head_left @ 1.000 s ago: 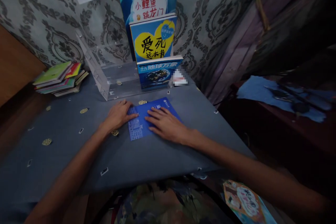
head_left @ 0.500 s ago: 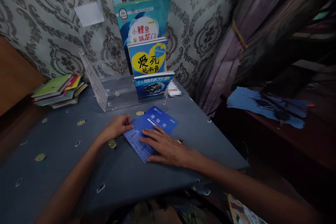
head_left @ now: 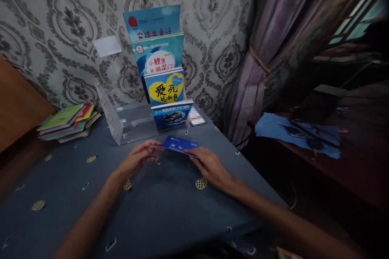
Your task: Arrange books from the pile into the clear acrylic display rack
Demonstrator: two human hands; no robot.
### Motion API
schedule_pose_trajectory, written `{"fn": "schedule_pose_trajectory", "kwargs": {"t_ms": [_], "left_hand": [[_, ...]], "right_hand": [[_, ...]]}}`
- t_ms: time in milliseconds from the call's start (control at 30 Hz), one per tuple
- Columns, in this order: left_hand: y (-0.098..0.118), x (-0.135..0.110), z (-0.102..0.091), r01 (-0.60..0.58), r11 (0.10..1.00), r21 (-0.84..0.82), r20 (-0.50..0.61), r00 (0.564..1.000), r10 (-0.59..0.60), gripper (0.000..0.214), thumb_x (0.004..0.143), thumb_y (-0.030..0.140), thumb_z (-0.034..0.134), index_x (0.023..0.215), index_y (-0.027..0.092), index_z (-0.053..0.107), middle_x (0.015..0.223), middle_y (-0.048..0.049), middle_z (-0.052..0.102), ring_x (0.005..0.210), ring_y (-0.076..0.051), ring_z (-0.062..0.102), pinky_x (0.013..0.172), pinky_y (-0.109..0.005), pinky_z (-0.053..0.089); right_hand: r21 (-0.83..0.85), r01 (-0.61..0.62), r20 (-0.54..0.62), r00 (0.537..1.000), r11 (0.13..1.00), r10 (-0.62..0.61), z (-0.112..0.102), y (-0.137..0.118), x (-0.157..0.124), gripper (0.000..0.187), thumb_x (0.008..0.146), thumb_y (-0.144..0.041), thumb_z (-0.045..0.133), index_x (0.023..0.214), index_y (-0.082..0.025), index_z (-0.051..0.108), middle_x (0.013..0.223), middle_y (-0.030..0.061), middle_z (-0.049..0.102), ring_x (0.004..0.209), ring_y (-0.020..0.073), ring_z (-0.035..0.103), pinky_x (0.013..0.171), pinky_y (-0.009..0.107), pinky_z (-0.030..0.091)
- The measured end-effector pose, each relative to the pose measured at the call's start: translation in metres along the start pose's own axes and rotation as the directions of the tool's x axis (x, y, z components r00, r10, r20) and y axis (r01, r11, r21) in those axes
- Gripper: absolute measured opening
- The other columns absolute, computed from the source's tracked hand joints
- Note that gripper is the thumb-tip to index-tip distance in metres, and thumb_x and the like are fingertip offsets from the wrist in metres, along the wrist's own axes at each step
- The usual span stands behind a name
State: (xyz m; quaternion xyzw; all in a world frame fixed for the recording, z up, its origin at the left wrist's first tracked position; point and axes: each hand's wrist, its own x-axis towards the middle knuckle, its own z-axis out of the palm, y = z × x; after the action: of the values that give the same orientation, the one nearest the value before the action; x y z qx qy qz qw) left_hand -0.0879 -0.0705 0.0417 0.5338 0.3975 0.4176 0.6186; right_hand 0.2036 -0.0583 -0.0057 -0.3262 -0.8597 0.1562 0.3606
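Your left hand (head_left: pixel 138 160) and right hand (head_left: pixel 211 168) each pinch one end of the blue booklet (head_left: pixel 180 145), fingers closed on its edges, holding it nearly flat just above the grey tablecloth (head_left: pixel 158 210). It hangs just in front of the clear stand (head_left: pixel 121 123), below the lowest book (head_left: pixel 172 114). You look mid-lift. Any next move calls for an even, two-sided grip so the thin cover doesn't sag.

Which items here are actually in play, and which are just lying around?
In play: blue booklet, held between left hand and right hand; likely the clear rack just behind it.
Lying about: book stack at far left, blue cloth at right, curtain.
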Motion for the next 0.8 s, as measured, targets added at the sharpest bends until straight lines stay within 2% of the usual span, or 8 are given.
{"fn": "schedule_pose_trajectory", "kwargs": {"t_ms": [133,267,367,433,533,633,800], "left_hand": [[-0.008,0.018,0.004,-0.085,0.953,0.292,0.009,0.996,0.086,0.041,0.084,0.043,0.073,0.116,0.019,0.067,0.098,-0.0079,0.074,0.090,-0.021,0.069,0.073,-0.029,0.054],[-0.009,0.041,0.008,-0.199,0.799,0.568,-0.041,0.962,0.269,0.037,0.088,0.049,0.063,0.107,0.019,0.070,0.092,-0.0051,0.072,0.084,-0.019,0.066,0.076,-0.029,0.052],[0.000,0.053,0.012,-0.218,0.739,0.638,-0.156,0.903,0.401,0.039,0.091,0.055,0.055,0.094,0.019,0.068,0.086,-0.0057,0.071,0.082,-0.021,0.067,0.068,-0.029,0.052],[0.012,0.059,0.015,-0.240,0.698,0.675,-0.215,0.841,0.497,0.037,0.092,0.054,0.053,0.092,0.019,0.066,0.087,-0.0054,0.072,0.084,-0.021,0.068,0.065,-0.028,0.051],[0.032,0.063,0.021,-0.260,0.625,0.736,-0.237,0.766,0.597,0.033,0.095,0.049,0.050,0.095,0.019,0.065,0.089,-0.0047,0.072,0.086,-0.020,0.068,0.068,-0.027,0.051],[0.046,0.065,0.024,-0.228,0.579,0.783,-0.247,0.740,0.626,0.032,0.097,0.046,0.047,0.092,0.019,0.062,0.089,-0.0046,0.072,0.086,-0.020,0.066,0.072,-0.027,0.050],[0.049,0.072,0.024,-0.174,0.564,0.807,-0.272,0.739,0.616,0.031,0.098,0.044,0.042,0.094,0.019,0.060,0.089,-0.0041,0.072,0.084,-0.019,0.065,0.075,-0.027,0.048]], "right_hand": [[0.060,0.008,-0.078,0.997,0.998,-0.003,-0.013,0.005,0.018,0.041,0.094,-0.011,0.047,0.126,-0.026,0.068,0.113,0.0086,0.076,0.104,0.0249,0.068,0.092,0.043,0.057],[0.113,0.024,-0.190,0.982,0.993,-0.002,-0.020,0.005,0.038,0.035,0.093,-0.014,0.049,0.118,-0.025,0.071,0.109,0.0070,0.076,0.100,0.0235,0.069,0.089,0.040,0.056],[0.153,0.011,-0.294,0.955,0.988,0.035,-0.025,0.008,0.059,0.026,0.096,-0.024,0.052,0.114,-0.022,0.071,0.107,0.0073,0.076,0.095,0.0229,0.070,0.087,0.038,0.056],[0.192,0.029,-0.343,0.938,0.981,0.040,-0.028,0.010,0.075,0.026,0.098,-0.031,0.051,0.112,-0.022,0.071,0.105,0.0069,0.075,0.091,0.0224,0.069,0.085,0.038,0.056],[0.222,0.049,-0.395,0.918,0.974,0.044,-0.034,0.012,0.098,0.029,0.099,-0.040,0.052,0.109,-0.020,0.071,0.102,0.0071,0.073,0.092,0.0235,0.069,0.085,0.037,0.056],[0.251,0.018,-0.403,0.911,0.968,0.088,-0.037,0.014,0.118,0.031,0.099,-0.043,0.051,0.109,-0.021,0.070,0.101,0.0068,0.072,0.094,0.0239,0.068,0.086,0.037,0.055],[0.290,0.023,-0.405,0.909,0.957,0.101,-0.031,0.026,0.137,0.027,0.097,-0.042,0.052,0.104,-0.021,0.069,0.093,0.0050,0.070,0.093,0.0244,0.068,0.090,0.039,0.055]]}}
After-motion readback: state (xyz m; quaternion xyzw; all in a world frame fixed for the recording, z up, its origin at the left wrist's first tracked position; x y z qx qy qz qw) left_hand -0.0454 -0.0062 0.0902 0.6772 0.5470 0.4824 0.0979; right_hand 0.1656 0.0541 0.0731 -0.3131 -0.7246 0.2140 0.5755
